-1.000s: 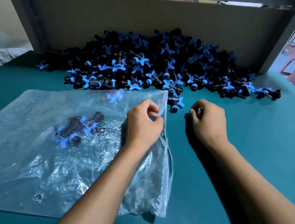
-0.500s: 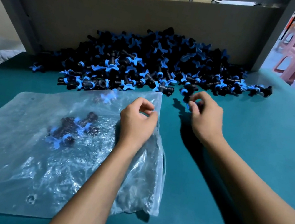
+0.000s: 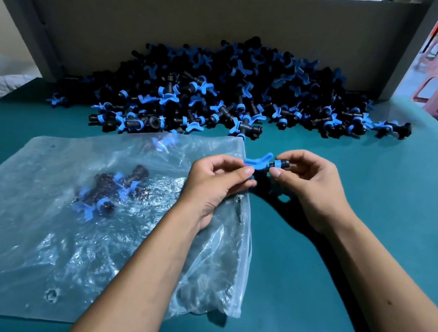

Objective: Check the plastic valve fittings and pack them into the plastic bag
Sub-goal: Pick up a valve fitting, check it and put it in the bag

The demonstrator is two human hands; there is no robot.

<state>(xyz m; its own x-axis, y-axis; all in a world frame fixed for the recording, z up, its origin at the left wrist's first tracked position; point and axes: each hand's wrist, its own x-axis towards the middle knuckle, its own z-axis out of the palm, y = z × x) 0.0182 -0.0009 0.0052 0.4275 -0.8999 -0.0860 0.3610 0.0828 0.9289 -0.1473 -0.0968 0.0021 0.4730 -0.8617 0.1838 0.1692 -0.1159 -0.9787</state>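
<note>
The valve fitting (image 3: 263,165) between my fingers (image 3: 276,172) is hard moulded plastic, a matt black body with a smooth blue handle that has a faint sheen. The pile of fittings (image 3: 224,94) looks the same. The plastic bag (image 3: 26,235) is thin clear film, crinkled and glossy with glare. The bench (image 3: 339,273) has a smooth, matt teal top. The board (image 3: 176,31) behind is dull brown cardboard.

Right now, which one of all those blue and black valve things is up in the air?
The valve fitting pinched between the left hand and right hand. The others lie in the pile or inside the plastic bag.
</note>
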